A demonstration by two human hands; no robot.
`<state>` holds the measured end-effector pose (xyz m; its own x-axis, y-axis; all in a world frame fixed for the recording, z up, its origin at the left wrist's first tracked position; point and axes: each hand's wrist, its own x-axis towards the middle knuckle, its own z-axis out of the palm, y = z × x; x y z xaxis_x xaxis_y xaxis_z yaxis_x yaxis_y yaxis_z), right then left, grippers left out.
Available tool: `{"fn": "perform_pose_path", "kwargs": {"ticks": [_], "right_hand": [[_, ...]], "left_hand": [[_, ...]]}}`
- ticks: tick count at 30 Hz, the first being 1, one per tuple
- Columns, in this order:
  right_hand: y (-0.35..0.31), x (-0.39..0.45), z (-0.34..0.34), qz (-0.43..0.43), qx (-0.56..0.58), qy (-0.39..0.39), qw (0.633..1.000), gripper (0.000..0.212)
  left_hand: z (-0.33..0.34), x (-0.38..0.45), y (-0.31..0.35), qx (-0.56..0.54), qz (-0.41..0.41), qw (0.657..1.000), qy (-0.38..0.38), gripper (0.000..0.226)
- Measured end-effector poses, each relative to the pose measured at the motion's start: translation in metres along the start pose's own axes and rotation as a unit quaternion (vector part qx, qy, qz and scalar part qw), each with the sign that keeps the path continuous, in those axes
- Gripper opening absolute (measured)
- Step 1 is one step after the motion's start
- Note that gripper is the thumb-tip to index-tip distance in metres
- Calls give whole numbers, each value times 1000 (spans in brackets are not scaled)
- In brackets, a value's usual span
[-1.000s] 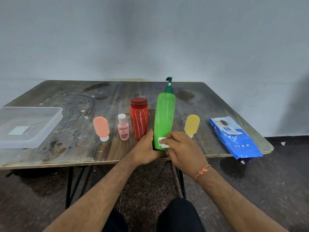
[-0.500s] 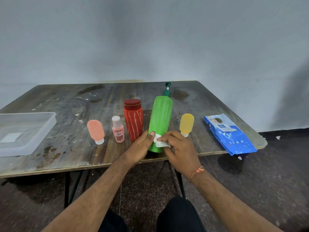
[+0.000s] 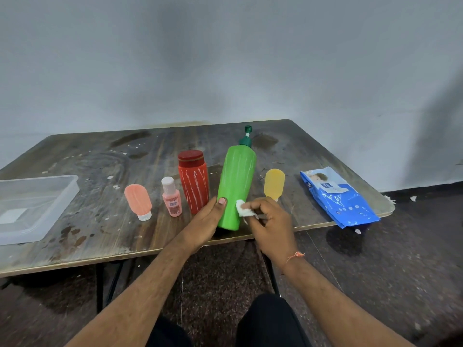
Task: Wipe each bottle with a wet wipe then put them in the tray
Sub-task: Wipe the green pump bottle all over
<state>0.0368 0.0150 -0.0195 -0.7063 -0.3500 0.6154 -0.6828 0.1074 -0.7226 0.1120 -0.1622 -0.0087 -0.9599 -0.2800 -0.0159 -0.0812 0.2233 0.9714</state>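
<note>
The green pump bottle (image 3: 236, 186) is standing near the front edge of the wooden desk (image 3: 100, 236), leaning slightly away to the right. The left hand (image 3: 203, 225) is gripping its lower left side, thumb lying up against the front of the bottle. The right hand (image 3: 271, 221) is pinching a small crumpled white wet wipe (image 3: 242, 208) in curled fingers and pressing it to the bottle's lower right side. A thin orange thread is circling the right wrist.

To the left of the green bottle, a red bottle with white stripes (image 3: 193, 181), a small pink bottle with a white cap (image 3: 171, 197) and a salmon squeeze tube (image 3: 139, 201) standing on its cap are lining up in a row. A yellow squeeze tube (image 3: 274, 184) is standing just right of the green bottle. A blue wet wipe pack (image 3: 338, 196) is lying further right, its corner overhanging the desk edge. The clear plastic tray (image 3: 60, 196) is sitting at the far left of the desk, well apart from the bottles.
</note>
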Motion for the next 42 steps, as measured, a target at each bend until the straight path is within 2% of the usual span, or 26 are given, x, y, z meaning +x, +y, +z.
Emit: {"fn": "perform_pose_path", "kwargs": {"ticks": [2, 4, 12, 16, 21, 25, 31, 33, 39, 42], "right_hand": [[-4, 7, 2, 42, 24, 26, 998, 19], [-7, 8, 4, 40, 18, 26, 999, 22], [-1, -19, -1, -85, -48, -89, 991, 21], [0, -7, 1, -78, -54, -38, 995, 16], [-6, 22, 2, -9, -24, 49, 998, 9], [-8, 21, 2, 6, -23, 50, 998, 10], [-6, -5, -2, -29, -11, -34, 999, 5], [-5, -2, -4, -30, -15, -22, 999, 7], [-4, 38, -6, 52, 16, 75, 996, 10], [-7, 45, -5, 61, 14, 92, 994, 15]], "left_hand": [[2, -1, 3, 6, 12, 1000, -10, 46], [3, -1, 5, 8, 24, 1000, -10, 47], [3, 0, 1, 18, 55, 998, 4, 48], [3, -1, 4, 32, 62, 998, -6, 44], [2, -2, 6, 42, 59, 997, -17, 37], [1, 0, 2, 52, 62, 997, -14, 45], [2, 1, 0, 42, 59, 997, -4, 48], [2, 0, 0, 50, 57, 997, -12, 48], [2, -1, 2, 66, 76, 995, -22, 57], [2, 2, -2, 74, 80, 994, -22, 58]]}}
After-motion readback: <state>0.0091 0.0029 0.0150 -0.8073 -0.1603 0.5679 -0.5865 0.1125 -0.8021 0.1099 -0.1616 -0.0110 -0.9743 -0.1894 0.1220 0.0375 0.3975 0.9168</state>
